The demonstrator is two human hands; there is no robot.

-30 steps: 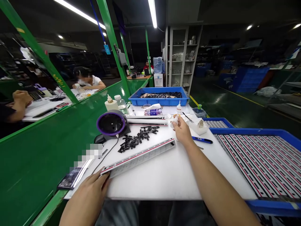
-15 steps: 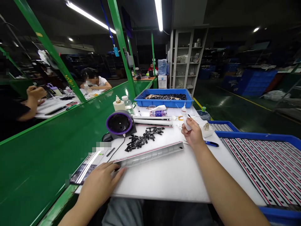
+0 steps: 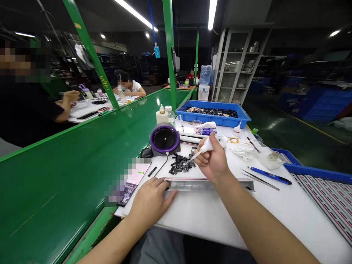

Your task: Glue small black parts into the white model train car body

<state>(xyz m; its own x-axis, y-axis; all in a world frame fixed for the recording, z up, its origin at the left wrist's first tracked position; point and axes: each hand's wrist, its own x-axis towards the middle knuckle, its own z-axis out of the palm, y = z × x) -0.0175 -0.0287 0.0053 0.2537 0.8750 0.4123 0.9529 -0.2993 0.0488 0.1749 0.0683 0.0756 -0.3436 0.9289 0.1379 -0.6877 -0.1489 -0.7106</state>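
A long pale strip (image 3: 189, 186) with a red line along its top edge lies across the table in front of me. My left hand (image 3: 152, 194) grips its left end, thumb on the near side and fingers over the top. In my right hand (image 3: 213, 161) is a small white squeeze bottle (image 3: 206, 146) with a thin nozzle, tilted down to the left above the strip. Its tip points toward a heap of small black pieces (image 3: 180, 164) behind the strip. My right forearm hides part of the strip.
Right of my hand lie tweezers (image 3: 264, 181), a blue pen-like tool (image 3: 271, 175) and crumpled tissue (image 3: 243, 151). A purple-rimmed fan (image 3: 165, 139) stands at the left. Behind is a blue tray (image 3: 214, 119) of black parts; striped strips (image 3: 324, 198) fill another at right. A co-worker's hand (image 3: 72, 96) shows beyond the green partition.
My right hand has brought the bottle left and turned its nozzle downward over the strip. The view has swung left, and the strip now lies nearly level across it.
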